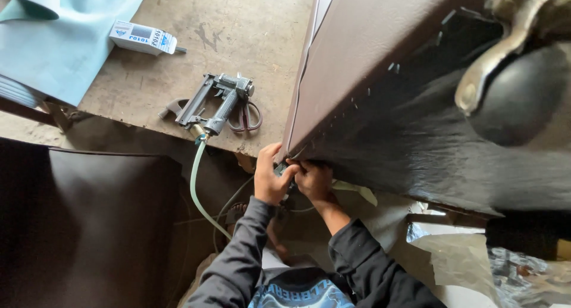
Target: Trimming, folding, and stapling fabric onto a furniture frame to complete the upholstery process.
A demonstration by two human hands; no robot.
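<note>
A brown upholstered furniture piece (380, 64) stands on its side at the edge of the workbench, its underside covered with black fabric (428, 147) held by a row of staples. My left hand (270, 177) and my right hand (312, 180) meet at its lower near corner. Both pinch the covering there; a small dark object shows between the fingers, too hidden to identify. A grey pneumatic staple gun (217, 102) with a pale green air hose (196, 189) lies on the bench to the left, beside scissors (248, 114).
A small white box (143, 37) and pale blue sheet material (65, 40) lie on the wooden workbench (238, 22). A dark brown cushion panel (89, 219) sits lower left. Crumpled clear plastic (476, 260) lies lower right. A metal bracket (505, 40) and dark round part are upper right.
</note>
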